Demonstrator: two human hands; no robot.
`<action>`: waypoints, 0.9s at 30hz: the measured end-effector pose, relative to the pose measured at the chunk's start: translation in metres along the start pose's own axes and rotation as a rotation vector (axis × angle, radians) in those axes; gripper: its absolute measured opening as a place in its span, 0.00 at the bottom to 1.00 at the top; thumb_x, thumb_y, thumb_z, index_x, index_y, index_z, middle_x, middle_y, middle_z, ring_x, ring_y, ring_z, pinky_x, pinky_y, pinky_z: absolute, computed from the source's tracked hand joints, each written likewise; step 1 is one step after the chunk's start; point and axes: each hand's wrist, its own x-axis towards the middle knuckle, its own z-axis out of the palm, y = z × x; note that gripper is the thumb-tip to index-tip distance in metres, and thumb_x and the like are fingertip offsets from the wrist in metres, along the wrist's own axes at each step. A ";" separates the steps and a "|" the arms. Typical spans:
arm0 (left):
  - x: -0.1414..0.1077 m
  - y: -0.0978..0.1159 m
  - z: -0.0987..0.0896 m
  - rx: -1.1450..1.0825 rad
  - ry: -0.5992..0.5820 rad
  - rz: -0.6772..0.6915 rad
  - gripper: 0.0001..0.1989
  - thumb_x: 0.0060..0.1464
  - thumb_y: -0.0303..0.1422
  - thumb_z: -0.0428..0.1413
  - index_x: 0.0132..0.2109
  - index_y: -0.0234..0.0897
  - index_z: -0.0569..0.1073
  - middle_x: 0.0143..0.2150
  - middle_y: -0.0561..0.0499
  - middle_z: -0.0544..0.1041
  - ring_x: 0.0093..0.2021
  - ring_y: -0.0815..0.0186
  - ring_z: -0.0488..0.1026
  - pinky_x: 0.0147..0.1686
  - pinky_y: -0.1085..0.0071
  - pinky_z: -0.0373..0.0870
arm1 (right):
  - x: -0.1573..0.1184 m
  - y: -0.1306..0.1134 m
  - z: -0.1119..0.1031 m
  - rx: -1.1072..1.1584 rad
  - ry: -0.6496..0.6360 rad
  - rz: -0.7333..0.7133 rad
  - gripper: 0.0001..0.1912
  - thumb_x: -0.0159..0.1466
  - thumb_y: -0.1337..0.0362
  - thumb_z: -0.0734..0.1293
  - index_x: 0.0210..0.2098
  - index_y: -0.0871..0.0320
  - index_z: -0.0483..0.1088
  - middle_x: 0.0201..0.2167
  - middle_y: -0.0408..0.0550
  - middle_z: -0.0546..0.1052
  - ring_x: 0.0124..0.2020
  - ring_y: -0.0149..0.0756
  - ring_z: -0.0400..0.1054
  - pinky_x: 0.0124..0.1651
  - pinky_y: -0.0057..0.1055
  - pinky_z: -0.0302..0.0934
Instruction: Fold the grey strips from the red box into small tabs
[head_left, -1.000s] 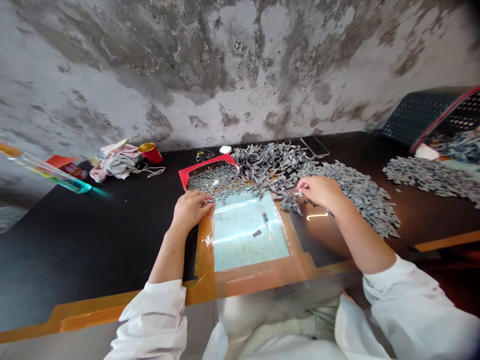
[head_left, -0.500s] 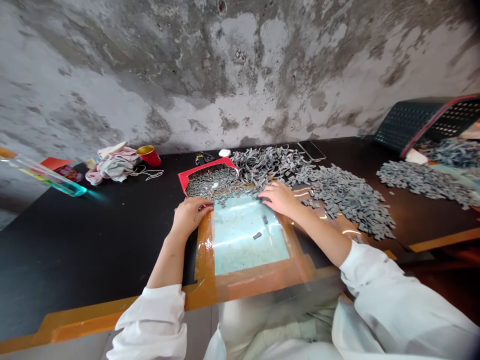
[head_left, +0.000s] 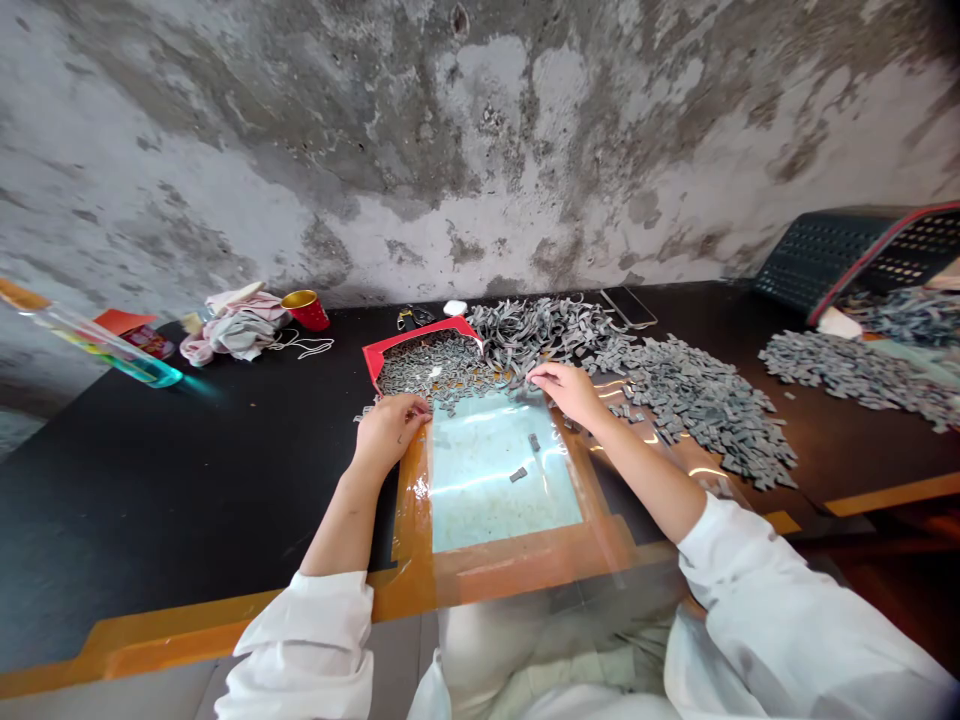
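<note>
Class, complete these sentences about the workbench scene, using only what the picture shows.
The cup beside the crumpled cloth is ____ on the outside.
The pale blue panel between the left hand and right hand holds ____ loose gray pieces.
The table has a ____ top.

Missing words: red; two; black.

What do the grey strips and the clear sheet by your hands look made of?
The grey strips look like matte, flexible rubber or soft plastic, since they curl and bend; which one is unclear. The clear sheet looks like glossy plastic film, showing glare, edged with amber tape.
</note>
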 end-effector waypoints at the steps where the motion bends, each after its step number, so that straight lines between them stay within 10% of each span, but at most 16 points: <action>1: 0.000 0.001 -0.001 -0.009 0.005 0.007 0.12 0.57 0.39 0.53 0.46 0.43 0.76 0.41 0.49 0.78 0.40 0.59 0.72 0.39 0.66 0.65 | 0.000 0.000 0.001 0.062 -0.002 0.037 0.09 0.62 0.65 0.64 0.38 0.56 0.76 0.37 0.45 0.80 0.38 0.34 0.73 0.45 0.32 0.64; 13: 0.017 0.081 0.008 -0.981 0.015 -0.259 0.18 0.47 0.43 0.63 0.43 0.36 0.78 0.36 0.46 0.79 0.34 0.63 0.76 0.32 0.70 0.73 | -0.008 -0.028 0.016 0.693 0.015 0.285 0.13 0.61 0.65 0.62 0.46 0.53 0.65 0.32 0.41 0.70 0.27 0.28 0.68 0.34 0.29 0.65; 27: 0.006 0.102 0.041 -1.207 -0.091 -0.275 0.14 0.44 0.37 0.66 0.39 0.35 0.79 0.26 0.51 0.76 0.23 0.71 0.71 0.25 0.73 0.74 | -0.033 -0.050 0.034 0.857 -0.083 0.274 0.17 0.55 0.60 0.72 0.42 0.54 0.66 0.30 0.40 0.74 0.32 0.30 0.72 0.42 0.32 0.70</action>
